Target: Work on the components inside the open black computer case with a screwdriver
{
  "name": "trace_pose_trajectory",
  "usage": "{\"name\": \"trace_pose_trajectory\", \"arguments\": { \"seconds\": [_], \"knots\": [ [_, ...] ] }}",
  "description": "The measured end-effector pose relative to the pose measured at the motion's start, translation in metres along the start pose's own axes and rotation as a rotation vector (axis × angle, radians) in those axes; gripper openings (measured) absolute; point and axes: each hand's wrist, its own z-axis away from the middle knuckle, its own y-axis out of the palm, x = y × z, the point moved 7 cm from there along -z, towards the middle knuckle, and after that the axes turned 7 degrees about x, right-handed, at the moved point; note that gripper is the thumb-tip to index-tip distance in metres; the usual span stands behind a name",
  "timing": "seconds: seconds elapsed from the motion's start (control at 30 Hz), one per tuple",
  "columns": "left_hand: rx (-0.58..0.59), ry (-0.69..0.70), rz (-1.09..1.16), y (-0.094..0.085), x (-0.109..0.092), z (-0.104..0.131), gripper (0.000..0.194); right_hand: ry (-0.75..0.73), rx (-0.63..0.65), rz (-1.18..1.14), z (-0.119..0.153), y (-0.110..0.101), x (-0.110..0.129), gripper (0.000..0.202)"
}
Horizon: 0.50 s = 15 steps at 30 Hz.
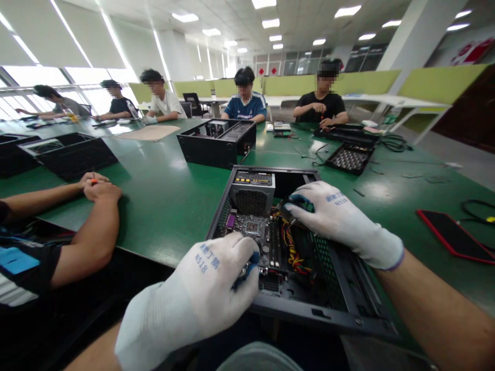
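An open black computer case (320, 312) lies on its side in front of me, its inside facing up. My left hand (228, 278), in a white glove with blue fingertips, is closed in a pinch over the near-left part of the motherboard (253, 226). A bit of shiny metal shows at its fingers, too hidden to name. My right hand (328, 211), gloved alike, reaches over the case's right side. Its thumb and fingers are curled around a dark part I cannot make out, beside the red, yellow and black cables (288, 239). A power supply (253, 193) sits at the case's far left.
Another black case (216, 144) stands beyond mine. A co-worker's hands (98, 186) rest on the green table (154, 206) at the left. At the right lie a black panel with red edges (456, 234) and a black tray (350, 157). Several people sit across the table.
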Motion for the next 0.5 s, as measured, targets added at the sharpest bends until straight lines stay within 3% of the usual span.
{"name": "trace_pose_trajectory", "arguments": {
  "seconds": [0.1,0.17,0.37,0.5],
  "knots": [
    [0.085,0.029,-0.124,-0.002,0.002,-0.026,0.013,0.006,-0.038,-0.045,0.002,-0.003,0.0,0.041],
    [0.197,0.018,-0.183,0.007,0.008,-0.051,0.019,0.008,-0.049,-0.061,0.001,-0.003,-0.001,0.04],
    [0.649,-0.05,-0.305,0.065,0.042,-0.125,0.037,-0.026,-0.055,-0.059,-0.003,0.002,-0.005,0.043],
    [0.781,-0.067,-0.327,0.1,0.066,-0.148,0.049,-0.012,-0.075,-0.061,-0.004,0.004,-0.01,0.047]
  ]
}}
